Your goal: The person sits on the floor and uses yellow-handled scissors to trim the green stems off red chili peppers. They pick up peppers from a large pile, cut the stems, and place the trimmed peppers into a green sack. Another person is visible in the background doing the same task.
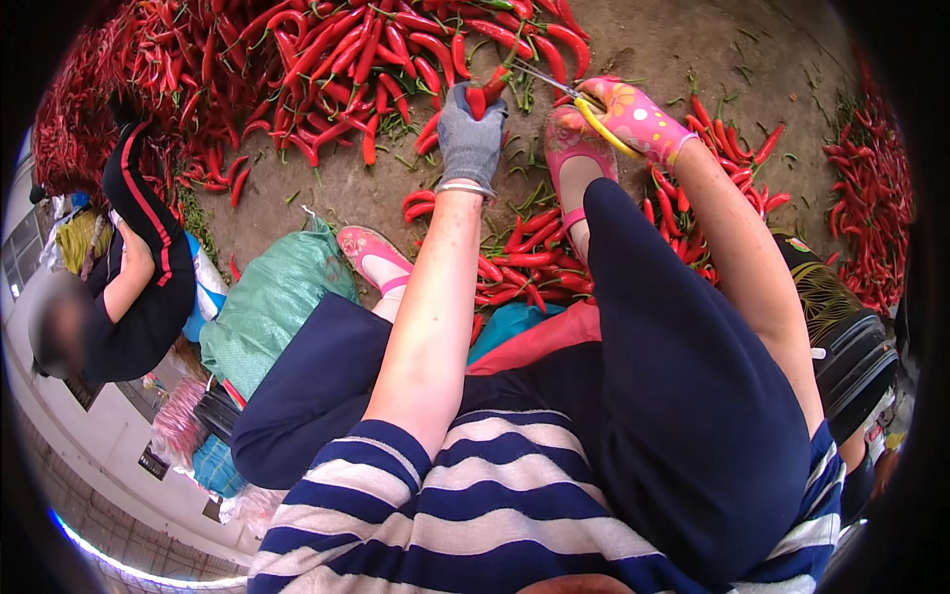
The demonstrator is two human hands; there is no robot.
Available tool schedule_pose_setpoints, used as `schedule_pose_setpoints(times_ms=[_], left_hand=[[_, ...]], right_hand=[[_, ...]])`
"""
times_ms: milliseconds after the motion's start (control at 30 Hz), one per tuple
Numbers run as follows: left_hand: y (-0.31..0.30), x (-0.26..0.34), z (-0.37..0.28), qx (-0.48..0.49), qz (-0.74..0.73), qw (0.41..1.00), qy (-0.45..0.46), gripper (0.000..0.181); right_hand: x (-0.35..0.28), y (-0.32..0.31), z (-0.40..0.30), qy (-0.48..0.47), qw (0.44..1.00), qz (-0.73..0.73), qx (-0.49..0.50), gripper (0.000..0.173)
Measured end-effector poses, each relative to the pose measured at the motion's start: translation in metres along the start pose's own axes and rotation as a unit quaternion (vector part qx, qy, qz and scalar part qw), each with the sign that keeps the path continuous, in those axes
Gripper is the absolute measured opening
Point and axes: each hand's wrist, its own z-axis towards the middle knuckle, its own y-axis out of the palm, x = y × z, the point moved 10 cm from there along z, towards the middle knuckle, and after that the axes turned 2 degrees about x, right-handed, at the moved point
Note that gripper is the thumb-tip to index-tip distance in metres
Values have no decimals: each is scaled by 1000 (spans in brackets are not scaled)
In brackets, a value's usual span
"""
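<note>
My left hand, in a grey knit glove, grips red chili peppers with their green stem end pointing up and away. In a pink floral glove, my right hand holds scissors by their yellow handles. The scissor blades reach left towards the held peppers' stem; whether they touch it I cannot tell. Beyond both hands spreads a large heap of red chili peppers. More loose peppers lie on the ground between my feet, among cut green stems.
A green woven sack stands beside my left leg. Further left sits another person near the big heap. On the right are loose peppers, another pepper pile and a black bag. My pink shoe is close below the scissors.
</note>
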Motion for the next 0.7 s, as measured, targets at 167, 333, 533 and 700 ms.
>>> schedule_pose_setpoints(times_ms=[167, 333, 533, 700], left_hand=[[3, 16, 4, 2, 43, 997, 66, 37], [16, 65, 51, -13, 227, 942, 247, 46], [56, 77, 82, -49, 497, 804, 323, 41], [57, 72, 60, -74, 470, 803, 358, 44]], right_hand=[[13, 20, 16, 14, 982, 187, -25, 43], [30, 4, 9, 59, 972, 226, 26, 38], [30, -16, -11, 64, 995, 66, 41, 40], [39, -19, -20, 70, 994, 39, 79, 50]])
